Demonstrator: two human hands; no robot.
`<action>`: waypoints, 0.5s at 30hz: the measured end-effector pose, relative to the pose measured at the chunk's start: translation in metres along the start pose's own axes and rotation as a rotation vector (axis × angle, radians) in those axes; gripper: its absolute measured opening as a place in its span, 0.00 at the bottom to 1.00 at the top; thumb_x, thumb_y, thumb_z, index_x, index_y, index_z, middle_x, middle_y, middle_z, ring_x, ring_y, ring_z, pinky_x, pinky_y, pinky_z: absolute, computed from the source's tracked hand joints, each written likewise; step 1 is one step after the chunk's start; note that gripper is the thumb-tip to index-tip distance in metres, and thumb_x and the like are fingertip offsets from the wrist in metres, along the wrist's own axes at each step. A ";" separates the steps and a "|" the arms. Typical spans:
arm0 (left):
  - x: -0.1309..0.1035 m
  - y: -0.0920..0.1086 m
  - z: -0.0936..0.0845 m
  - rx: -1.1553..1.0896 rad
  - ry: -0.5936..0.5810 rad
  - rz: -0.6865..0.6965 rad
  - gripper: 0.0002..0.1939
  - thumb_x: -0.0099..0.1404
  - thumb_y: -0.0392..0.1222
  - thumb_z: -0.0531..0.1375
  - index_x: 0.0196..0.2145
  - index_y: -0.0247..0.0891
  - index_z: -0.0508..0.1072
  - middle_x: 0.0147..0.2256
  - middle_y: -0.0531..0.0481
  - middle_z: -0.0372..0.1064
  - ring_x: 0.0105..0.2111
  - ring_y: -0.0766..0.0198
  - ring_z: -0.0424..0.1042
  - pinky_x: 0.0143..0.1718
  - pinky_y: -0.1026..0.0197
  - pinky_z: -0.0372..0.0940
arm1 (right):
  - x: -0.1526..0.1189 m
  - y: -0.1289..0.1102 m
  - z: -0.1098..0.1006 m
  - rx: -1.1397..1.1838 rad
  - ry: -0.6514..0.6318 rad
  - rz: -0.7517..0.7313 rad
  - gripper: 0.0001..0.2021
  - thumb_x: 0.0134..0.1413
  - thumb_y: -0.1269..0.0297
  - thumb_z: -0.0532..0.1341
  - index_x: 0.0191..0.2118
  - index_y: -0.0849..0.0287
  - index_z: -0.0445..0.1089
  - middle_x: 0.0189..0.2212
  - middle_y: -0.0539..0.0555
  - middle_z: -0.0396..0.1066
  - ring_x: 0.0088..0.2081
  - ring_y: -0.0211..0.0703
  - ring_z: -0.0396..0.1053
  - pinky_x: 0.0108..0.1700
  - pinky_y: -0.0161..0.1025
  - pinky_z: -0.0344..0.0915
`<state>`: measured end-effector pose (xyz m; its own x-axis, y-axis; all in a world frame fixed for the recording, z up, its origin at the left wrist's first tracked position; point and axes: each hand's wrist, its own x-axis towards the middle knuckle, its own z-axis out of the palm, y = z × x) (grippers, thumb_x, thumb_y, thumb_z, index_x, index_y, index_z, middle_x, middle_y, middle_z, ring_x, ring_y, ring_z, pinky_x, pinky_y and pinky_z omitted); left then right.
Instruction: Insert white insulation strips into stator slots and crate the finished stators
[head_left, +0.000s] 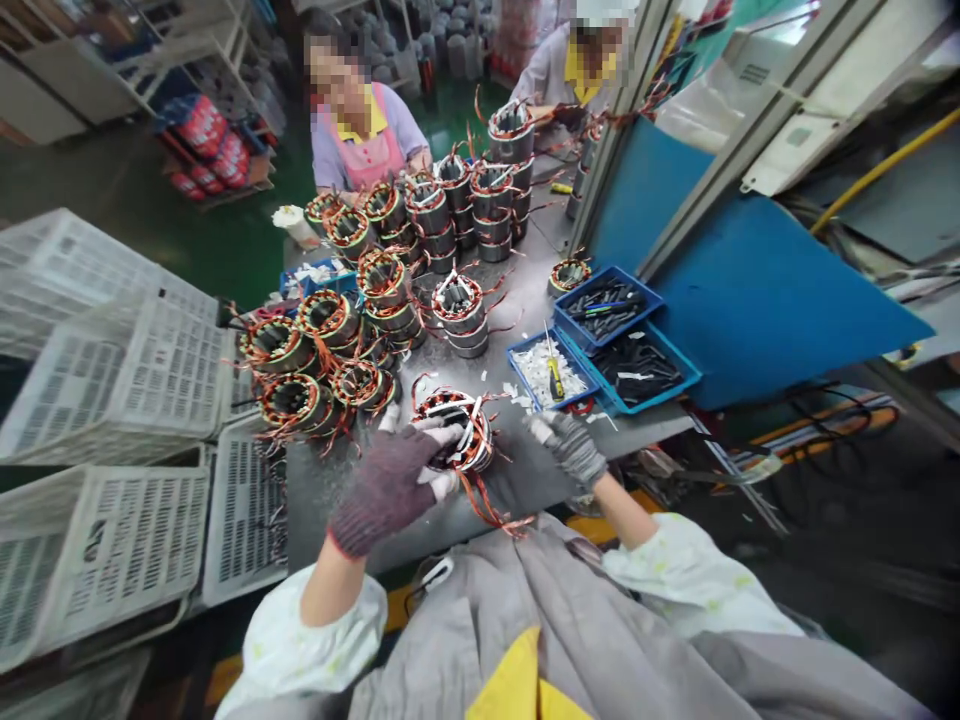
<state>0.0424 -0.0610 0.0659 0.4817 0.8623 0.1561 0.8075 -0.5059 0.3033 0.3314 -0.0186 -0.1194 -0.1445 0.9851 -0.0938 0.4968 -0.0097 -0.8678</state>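
My left hand (394, 480), in a dark purple-brown knitted glove with pale fingertips, grips the near left side of a motor stator (480, 445). The stator lies on the metal table with copper windings and white insulating strips around its top; copper leads (487, 505) hang toward me. Just right of it is my right hand (574, 445), in a grey knitted glove, its fingers partly stretched toward the table beside a blue tray of white slips (536, 378). Nothing shows in those fingers. A yellow-handled screwdriver (555, 380) lies across the slips.
Stacked stators (326, 320) crowd the table's left and far side; a shorter stack (459, 310) stands mid-table. Blue trays (660, 390) of black pieces sit at right by a blue panel (780, 290). White crates (142, 540) stand left. Two people (367, 130) are across the table.
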 end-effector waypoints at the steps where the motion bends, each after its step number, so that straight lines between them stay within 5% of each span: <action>1: 0.001 0.006 -0.009 0.008 0.052 -0.043 0.19 0.73 0.46 0.59 0.59 0.47 0.76 0.53 0.47 0.82 0.54 0.52 0.80 0.74 0.35 0.52 | 0.010 -0.001 -0.010 0.000 0.014 -0.018 0.17 0.68 0.55 0.56 0.46 0.56 0.81 0.46 0.59 0.83 0.49 0.52 0.80 0.59 0.51 0.74; 4: 0.030 0.031 -0.015 0.184 0.139 -0.135 0.18 0.76 0.43 0.56 0.58 0.43 0.77 0.52 0.44 0.82 0.52 0.51 0.80 0.70 0.36 0.58 | 0.029 -0.008 -0.021 -0.101 0.020 -0.048 0.16 0.68 0.57 0.57 0.44 0.57 0.81 0.45 0.60 0.83 0.49 0.53 0.79 0.59 0.49 0.72; 7: 0.074 0.048 0.007 0.357 -0.047 -0.115 0.12 0.72 0.42 0.59 0.46 0.37 0.82 0.42 0.37 0.83 0.46 0.42 0.81 0.61 0.33 0.66 | 0.021 -0.017 -0.013 -0.290 -0.152 -0.096 0.13 0.69 0.60 0.59 0.44 0.57 0.81 0.45 0.60 0.83 0.48 0.51 0.79 0.57 0.45 0.71; 10: 0.097 0.044 0.030 0.415 -0.176 -0.138 0.14 0.73 0.43 0.58 0.35 0.36 0.81 0.29 0.39 0.78 0.34 0.45 0.80 0.50 0.39 0.71 | 0.005 -0.016 -0.010 -0.405 -0.420 -0.189 0.13 0.71 0.61 0.60 0.49 0.57 0.81 0.45 0.59 0.82 0.46 0.48 0.79 0.52 0.41 0.71; 12: 0.098 0.033 0.039 0.373 -0.106 -0.196 0.18 0.75 0.46 0.54 0.35 0.38 0.81 0.28 0.42 0.77 0.31 0.49 0.78 0.48 0.44 0.71 | 0.004 -0.004 -0.023 -0.450 -0.469 -0.204 0.14 0.72 0.61 0.60 0.53 0.57 0.80 0.48 0.60 0.82 0.49 0.48 0.79 0.54 0.41 0.71; 15: 0.093 0.021 0.045 0.250 0.087 -0.381 0.23 0.76 0.52 0.50 0.37 0.40 0.80 0.31 0.44 0.79 0.33 0.51 0.79 0.45 0.50 0.70 | 0.019 0.031 -0.074 -0.526 -0.308 -0.035 0.15 0.73 0.61 0.58 0.54 0.57 0.80 0.52 0.60 0.81 0.53 0.49 0.78 0.59 0.41 0.69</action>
<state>0.1195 0.0075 0.0449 0.1128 0.9808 0.1591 0.9838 -0.1326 0.1203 0.4077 0.0128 -0.1119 -0.3702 0.8873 -0.2749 0.8321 0.1851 -0.5229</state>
